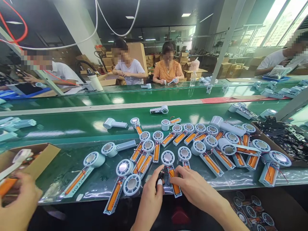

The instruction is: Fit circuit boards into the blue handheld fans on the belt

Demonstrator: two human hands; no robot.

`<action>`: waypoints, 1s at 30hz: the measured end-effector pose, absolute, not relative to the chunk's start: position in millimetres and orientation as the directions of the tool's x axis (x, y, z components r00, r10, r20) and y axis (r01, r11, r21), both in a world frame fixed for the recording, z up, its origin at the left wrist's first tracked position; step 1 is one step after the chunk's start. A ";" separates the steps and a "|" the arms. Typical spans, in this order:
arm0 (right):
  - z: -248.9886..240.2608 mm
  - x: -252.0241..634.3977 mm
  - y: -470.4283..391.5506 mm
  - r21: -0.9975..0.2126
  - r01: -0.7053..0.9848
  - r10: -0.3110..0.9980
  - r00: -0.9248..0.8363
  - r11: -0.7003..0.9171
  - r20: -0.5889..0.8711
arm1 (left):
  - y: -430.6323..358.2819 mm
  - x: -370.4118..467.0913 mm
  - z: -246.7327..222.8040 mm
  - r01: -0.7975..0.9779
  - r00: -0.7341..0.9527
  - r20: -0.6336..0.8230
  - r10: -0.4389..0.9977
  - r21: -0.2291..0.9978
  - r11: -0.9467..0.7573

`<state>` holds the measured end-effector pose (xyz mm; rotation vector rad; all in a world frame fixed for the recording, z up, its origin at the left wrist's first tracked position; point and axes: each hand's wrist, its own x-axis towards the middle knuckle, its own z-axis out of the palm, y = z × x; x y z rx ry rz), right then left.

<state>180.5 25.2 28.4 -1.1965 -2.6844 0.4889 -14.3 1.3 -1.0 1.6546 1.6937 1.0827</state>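
- Left hand: thumb and fingers nearly closed, pinching a small black part, which sits just left of the opened fan unit.
- Right hand: fingers bent, fingertips at the orange cell in the unit's handle; cannot tell whether they grip it or a wire.
- Fan unit: lies between the hands on the dark green bench, ring head pointing away, handle toward the person, thin wires beside it.
- Just beyond the right hand: another fan, handle partly hidden by that hand.
- Left of the left hand: more fans, orange cells showing; a loose cluster spreads ahead and to the right of both hands.
- Well left of the hands: cardboard box, pale and orange parts inside, poorly seen; a co-worker's hand holds a fan at it.
- Far right of the right hand: carton heaped with black parts.
- Right of the right forearm, below bench edge: larger box containing several fans.
- Ahead of the hands, past the cluster: green belt carrying a fan; co-workers sit beyond.
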 end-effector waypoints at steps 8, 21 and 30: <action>21.7 178.5 46.3 -0.759 0.412 0.800 -0.553 0.503 0.230 | -0.2 -15.7 -4.9 0.754 0.103 0.034 0.994 0.649 -0.100; 17.7 151.0 51.3 -0.696 0.551 0.875 -0.414 0.460 0.250 | -4.0 -16.8 -3.8 0.794 0.110 0.078 0.991 0.593 -0.135; 3.1 142.5 45.8 -0.724 0.532 0.889 -0.370 0.440 0.270 | -2.1 -14.5 -8.2 0.498 -0.180 0.048 0.983 0.866 0.049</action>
